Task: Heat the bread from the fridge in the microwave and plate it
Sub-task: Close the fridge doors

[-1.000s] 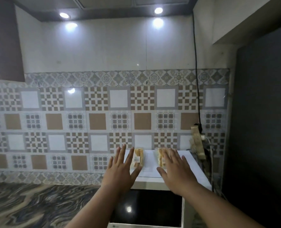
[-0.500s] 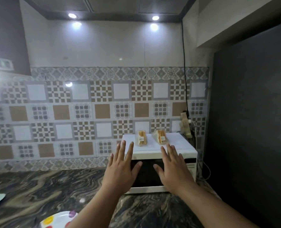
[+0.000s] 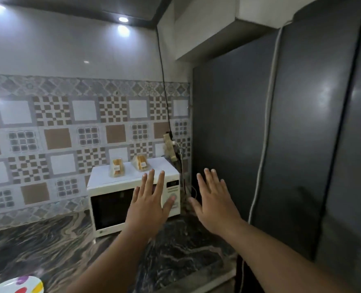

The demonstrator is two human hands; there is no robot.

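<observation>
A white microwave (image 3: 109, 208) with a dark closed door stands on the marble counter against the tiled wall. On its top lie two wrapped bread packs, one on the left (image 3: 117, 167) and one on the right (image 3: 141, 163). My left hand (image 3: 149, 206) is held up flat with fingers spread in front of the microwave's control panel, holding nothing. My right hand (image 3: 214, 203) is also spread and empty, raised before the dark fridge (image 3: 281, 134) on the right. A white plate with coloured dots (image 3: 18, 285) shows at the bottom left corner.
The dark marbled counter (image 3: 48, 246) runs left from the microwave. A power strip (image 3: 169, 146) with cables hangs on the wall between microwave and fridge. A white cord (image 3: 264, 132) runs down the fridge's front.
The view has pulled back and turned right. The microwave and bread now sit further left and the fridge fills the right. Both hands stay spread and empty, further from the bread.
</observation>
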